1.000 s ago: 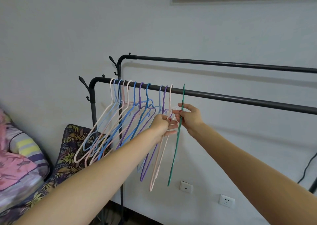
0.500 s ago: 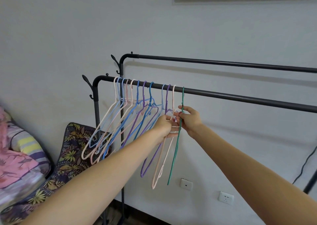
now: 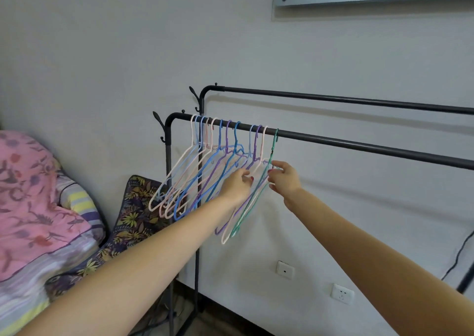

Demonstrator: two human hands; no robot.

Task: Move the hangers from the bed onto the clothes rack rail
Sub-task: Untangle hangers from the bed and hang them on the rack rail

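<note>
Head view, centre frame: our right hand (image 3: 283, 179) has loosened its pinch on the green hanger (image 3: 259, 189), fingers now spread just beside it, while our left hand (image 3: 237, 185) curls loosely at the pink one. The green hanger has swung in against the hangers (image 3: 205, 171) crowding the front rail (image 3: 359, 144), so it looks placed.

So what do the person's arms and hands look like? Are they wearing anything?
Both arms are bare all the way up to the edge of the picture: no sleeves, gloves, watch or bracelets show. The left hand has red polish on its nails, and a bit of red shows on a nail of the right hand too. No rings can be made out.
</note>
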